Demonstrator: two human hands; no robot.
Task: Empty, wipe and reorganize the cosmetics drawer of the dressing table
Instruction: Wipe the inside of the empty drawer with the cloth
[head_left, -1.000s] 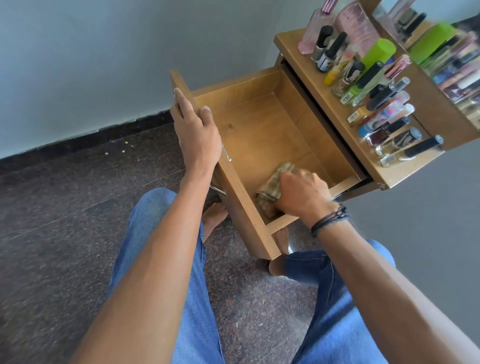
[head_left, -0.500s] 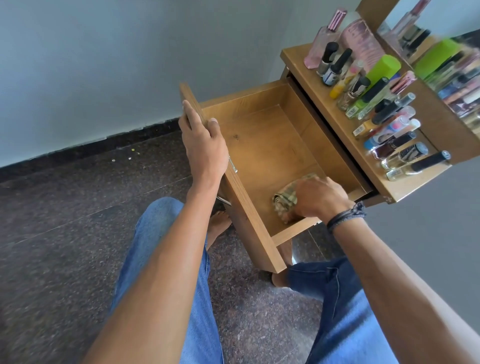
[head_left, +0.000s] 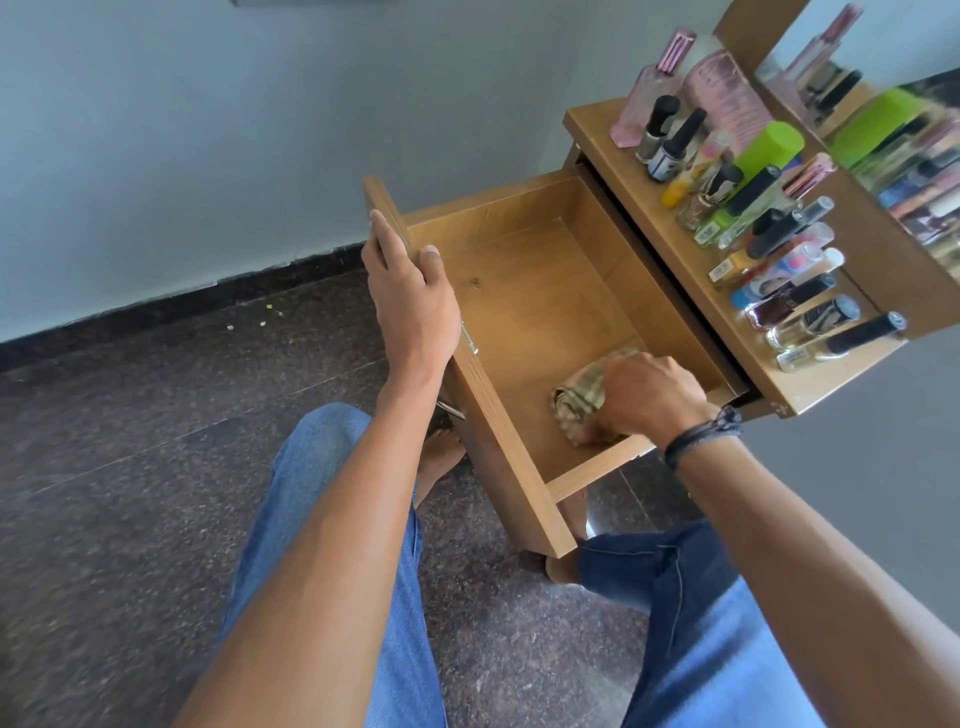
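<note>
The wooden drawer (head_left: 540, 291) of the dressing table is pulled out, and only a cloth lies inside it. My left hand (head_left: 410, 301) grips the top edge of the drawer front (head_left: 498, 431), thumb on the inner side. My right hand (head_left: 644, 397) holds a crumpled checked cloth (head_left: 579, 397) pressed onto the drawer bottom at its near right corner. Several cosmetics stand on the table top (head_left: 810, 382): a pink perfume bottle (head_left: 652, 88), a green bottle (head_left: 763, 150), nail polish bottles (head_left: 672, 145) and small vials (head_left: 810, 322).
A mirror (head_left: 893, 135) rises behind the cosmetics at the upper right. A metal handle (head_left: 452, 408) sticks out of the drawer front towards my knees. The dark speckled floor (head_left: 130, 467) lies to the left, with a grey wall (head_left: 208, 130) beyond.
My right hand with the cloth has shifted slightly across the near right part of the drawer bottom. My left hand keeps its grip on the drawer front.
</note>
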